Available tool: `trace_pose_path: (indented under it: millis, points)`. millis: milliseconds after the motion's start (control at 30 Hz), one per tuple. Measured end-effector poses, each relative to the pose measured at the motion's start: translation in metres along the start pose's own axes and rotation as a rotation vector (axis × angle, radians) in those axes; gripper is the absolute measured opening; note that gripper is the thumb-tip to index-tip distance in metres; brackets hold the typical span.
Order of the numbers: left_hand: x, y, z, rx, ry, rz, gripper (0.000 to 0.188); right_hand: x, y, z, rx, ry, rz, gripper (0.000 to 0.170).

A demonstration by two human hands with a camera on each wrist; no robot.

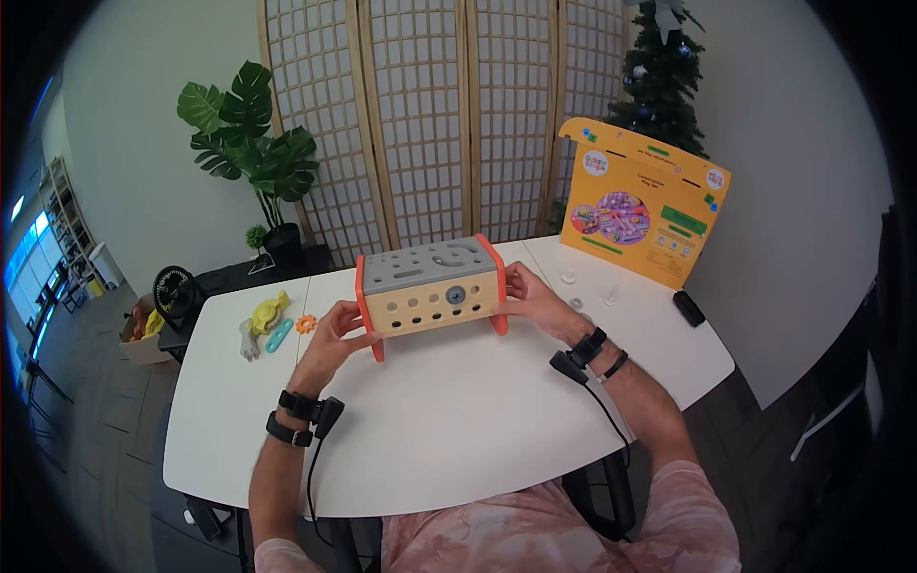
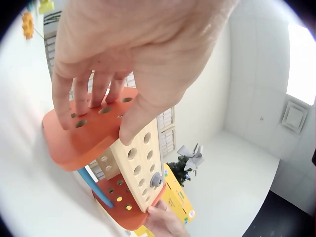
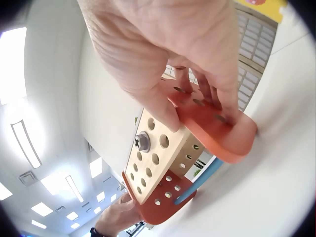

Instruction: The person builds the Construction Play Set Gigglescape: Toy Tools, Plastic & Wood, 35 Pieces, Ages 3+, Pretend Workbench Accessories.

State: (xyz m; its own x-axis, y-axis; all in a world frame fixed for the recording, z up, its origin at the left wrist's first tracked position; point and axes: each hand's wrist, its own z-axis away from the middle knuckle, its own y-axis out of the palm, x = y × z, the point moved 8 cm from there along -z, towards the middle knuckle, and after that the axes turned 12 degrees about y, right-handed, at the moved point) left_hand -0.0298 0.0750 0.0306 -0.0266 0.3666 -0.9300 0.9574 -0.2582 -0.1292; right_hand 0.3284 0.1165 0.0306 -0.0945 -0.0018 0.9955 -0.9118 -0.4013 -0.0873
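A toy workbench with a grey slotted top (image 1: 420,265), a wooden front panel (image 1: 420,310) and red end boards stands on the white table. The left hand (image 1: 330,349) holds its left red board (image 2: 74,143), thumb at the front edge and fingers on the outer face. The right hand (image 1: 537,301) grips the right red board (image 3: 217,133) in the same way. A grey bolt head (image 1: 456,295) sits in the front panel, right of its middle. Under the body a blue rod (image 2: 96,187) shows in both wrist views.
On the table's left lie a yellow toy (image 1: 269,313), a grey piece (image 1: 249,341), a teal strip (image 1: 279,335) and an orange gear (image 1: 306,325). Small clear pieces (image 1: 612,294), a black case (image 1: 688,308) and a yellow box (image 1: 635,205) are at the right.
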Motion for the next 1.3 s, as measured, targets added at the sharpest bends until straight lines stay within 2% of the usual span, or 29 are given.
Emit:
trace_pose_path:
  millis: [367,1300]
  points:
    - [0.009,0.001,0.0,-0.014,0.0,-0.005,0.053,-0.009,-0.001,-0.002,-0.02,-0.042,0.046,0.058]
    - [0.012,0.002,0.005,-0.003,-0.023,-0.013,0.057,-0.015,-0.001,0.003,-0.058,-0.006,0.078,0.057]
